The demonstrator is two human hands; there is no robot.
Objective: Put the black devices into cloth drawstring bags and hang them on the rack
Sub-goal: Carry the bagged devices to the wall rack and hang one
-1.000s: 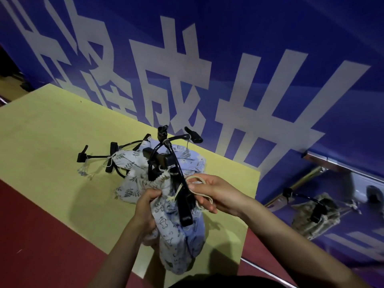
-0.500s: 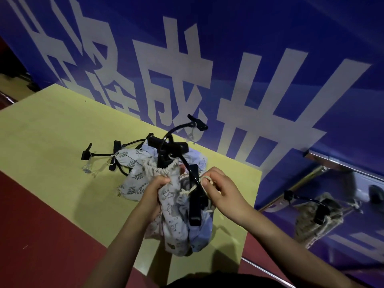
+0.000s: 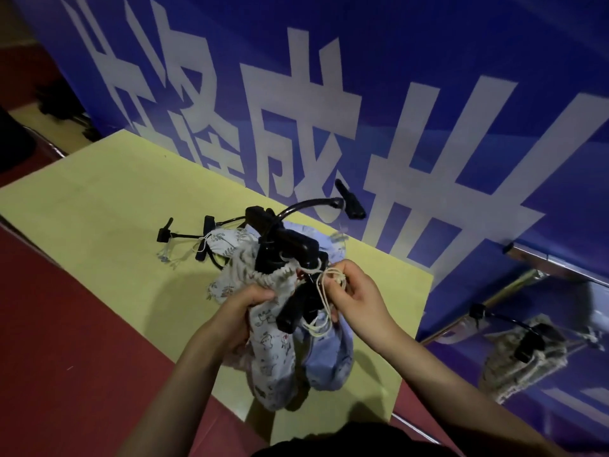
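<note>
My left hand [image 3: 245,311] grips the printed cloth drawstring bag [image 3: 273,351] steady over the yellow counter [image 3: 99,206]; my right hand [image 3: 354,296] pinches its cream cord [image 3: 324,291] to cinch it.

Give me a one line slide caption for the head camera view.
Left hand grips a printed drawstring bag while the right hand pinches its cord around a protruding black device.

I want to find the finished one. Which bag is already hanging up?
The beige bag at far right, hanging by the metal rail. The leaf-print bag lies on the yellow table; the hands hold another.
</note>
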